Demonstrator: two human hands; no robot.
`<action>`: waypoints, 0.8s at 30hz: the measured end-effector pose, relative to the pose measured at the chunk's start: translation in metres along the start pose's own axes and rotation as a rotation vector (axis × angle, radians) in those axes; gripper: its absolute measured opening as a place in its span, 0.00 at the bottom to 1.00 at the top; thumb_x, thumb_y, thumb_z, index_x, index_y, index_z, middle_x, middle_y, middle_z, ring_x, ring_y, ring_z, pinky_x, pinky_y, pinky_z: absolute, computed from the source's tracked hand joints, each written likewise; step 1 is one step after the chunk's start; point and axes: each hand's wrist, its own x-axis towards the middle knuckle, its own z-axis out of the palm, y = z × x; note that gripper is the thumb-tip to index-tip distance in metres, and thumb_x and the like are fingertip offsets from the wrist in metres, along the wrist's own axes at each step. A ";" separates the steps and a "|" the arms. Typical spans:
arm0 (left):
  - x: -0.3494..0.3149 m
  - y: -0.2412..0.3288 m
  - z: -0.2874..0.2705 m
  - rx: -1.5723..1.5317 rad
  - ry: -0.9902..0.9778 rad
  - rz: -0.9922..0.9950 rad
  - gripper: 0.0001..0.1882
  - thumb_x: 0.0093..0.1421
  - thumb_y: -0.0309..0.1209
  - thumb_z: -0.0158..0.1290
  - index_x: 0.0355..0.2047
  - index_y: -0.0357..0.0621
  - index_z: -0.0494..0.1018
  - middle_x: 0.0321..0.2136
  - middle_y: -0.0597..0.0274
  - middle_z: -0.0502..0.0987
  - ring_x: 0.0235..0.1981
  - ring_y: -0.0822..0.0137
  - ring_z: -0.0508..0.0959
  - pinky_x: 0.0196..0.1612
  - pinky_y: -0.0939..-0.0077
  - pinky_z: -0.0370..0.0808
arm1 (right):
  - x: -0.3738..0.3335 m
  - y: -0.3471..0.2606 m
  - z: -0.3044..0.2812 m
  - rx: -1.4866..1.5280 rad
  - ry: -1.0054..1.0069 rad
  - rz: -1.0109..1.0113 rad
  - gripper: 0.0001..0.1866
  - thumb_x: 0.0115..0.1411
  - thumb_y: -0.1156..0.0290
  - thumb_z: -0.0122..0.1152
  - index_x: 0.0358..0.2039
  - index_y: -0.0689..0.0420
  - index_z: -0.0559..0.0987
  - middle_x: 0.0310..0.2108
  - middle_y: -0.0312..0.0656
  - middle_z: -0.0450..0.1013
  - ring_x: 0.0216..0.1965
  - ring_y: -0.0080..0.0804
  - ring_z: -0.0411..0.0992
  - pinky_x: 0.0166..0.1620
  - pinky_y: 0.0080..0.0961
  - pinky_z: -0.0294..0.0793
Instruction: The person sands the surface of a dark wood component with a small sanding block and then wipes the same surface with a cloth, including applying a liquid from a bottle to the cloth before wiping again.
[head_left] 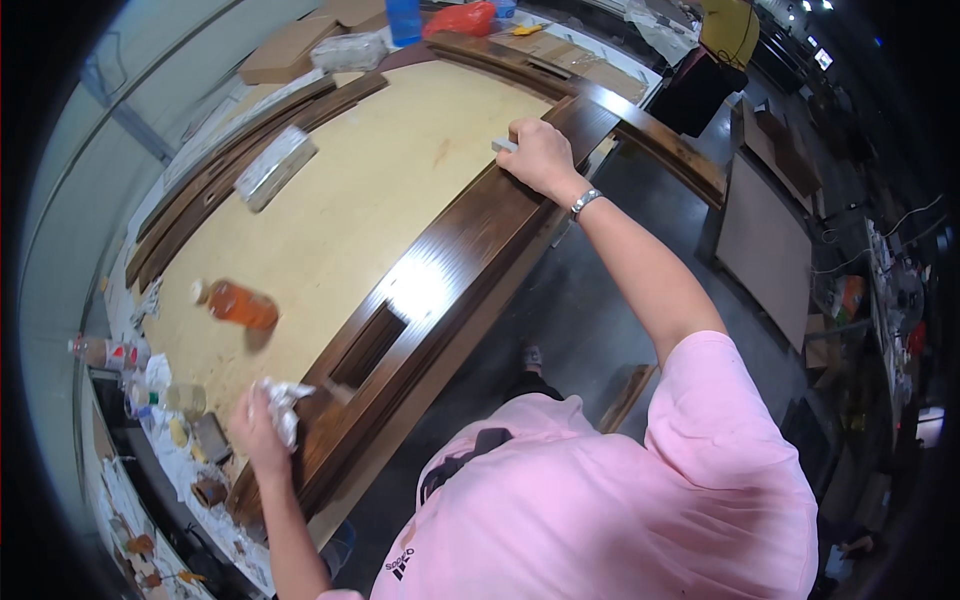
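Observation:
A long dark-brown varnished wooden board (470, 235) lies slantwise along the near edge of a pale yellow tabletop (380, 170). A rectangular slot (372, 350) is cut near its lower left end. My right hand (542, 158) is closed at the board's far right part, with a small light-grey block (504, 146) gripped in its fingers. Beside the near left end, my left hand (257, 432) is closed around a crumpled white wipe (286, 408); whether it is paper or cloth I cannot tell. A capped bottle of amber liquid (238, 303) stands on the tabletop beyond that hand.
A wrapped silvery block (275, 168) and more brown wooden strips (230, 165) lie at the far left. Another brown board (650, 140) juts past the table's right end. Clear bottles (112, 353) crowd the left edge. A flat panel (765, 245) and a person (728, 40) are farther right.

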 end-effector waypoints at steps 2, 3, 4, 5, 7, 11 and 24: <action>-0.002 0.004 -0.003 0.033 0.025 -0.016 0.14 0.69 0.32 0.49 0.29 0.36 0.74 0.23 0.71 0.70 0.27 0.79 0.66 0.29 0.80 0.63 | 0.031 0.040 -0.004 -0.007 -0.018 0.030 0.15 0.48 0.61 0.65 0.32 0.59 0.82 0.37 0.51 0.77 0.41 0.50 0.77 0.46 0.42 0.76; -0.002 0.005 -0.002 0.060 0.030 0.006 0.14 0.69 0.32 0.49 0.28 0.36 0.73 0.23 0.72 0.70 0.27 0.79 0.65 0.29 0.80 0.63 | 0.045 0.060 -0.006 -0.003 -0.026 0.033 0.15 0.48 0.61 0.65 0.32 0.59 0.82 0.37 0.51 0.77 0.41 0.50 0.77 0.46 0.42 0.76; -0.002 0.001 0.000 0.080 0.074 0.023 0.14 0.69 0.32 0.49 0.27 0.37 0.72 0.23 0.72 0.69 0.26 0.79 0.65 0.29 0.80 0.62 | 0.057 0.080 -0.009 -0.017 0.026 -0.001 0.16 0.48 0.61 0.65 0.32 0.59 0.82 0.38 0.51 0.77 0.42 0.50 0.77 0.46 0.42 0.76; -0.001 -0.005 -0.001 0.103 0.116 0.040 0.14 0.69 0.31 0.48 0.26 0.37 0.71 0.23 0.73 0.68 0.26 0.79 0.64 0.29 0.80 0.62 | 0.067 0.098 -0.010 -0.029 0.077 -0.032 0.16 0.49 0.61 0.65 0.33 0.60 0.82 0.39 0.50 0.76 0.42 0.50 0.76 0.46 0.42 0.76; -0.001 -0.013 -0.007 0.134 0.112 0.041 0.14 0.69 0.31 0.48 0.26 0.37 0.69 0.23 0.73 0.68 0.26 0.79 0.64 0.29 0.80 0.61 | 0.085 0.129 -0.005 0.018 0.113 -0.020 0.15 0.49 0.61 0.65 0.31 0.59 0.81 0.38 0.49 0.76 0.41 0.51 0.76 0.45 0.42 0.76; 0.004 -0.013 0.003 0.264 0.286 0.052 0.15 0.69 0.32 0.48 0.25 0.37 0.68 0.22 0.73 0.67 0.26 0.78 0.63 0.29 0.79 0.61 | 0.090 0.125 0.011 0.233 0.247 -0.167 0.11 0.48 0.66 0.66 0.27 0.59 0.78 0.33 0.46 0.75 0.34 0.47 0.75 0.38 0.38 0.75; 0.010 -0.031 -0.013 0.518 0.288 0.031 0.17 0.69 0.35 0.48 0.27 0.35 0.69 0.22 0.71 0.68 0.26 0.77 0.64 0.30 0.78 0.63 | 0.129 0.141 -0.012 0.088 -0.134 -0.086 0.14 0.50 0.60 0.64 0.31 0.57 0.81 0.35 0.47 0.78 0.38 0.46 0.78 0.42 0.38 0.78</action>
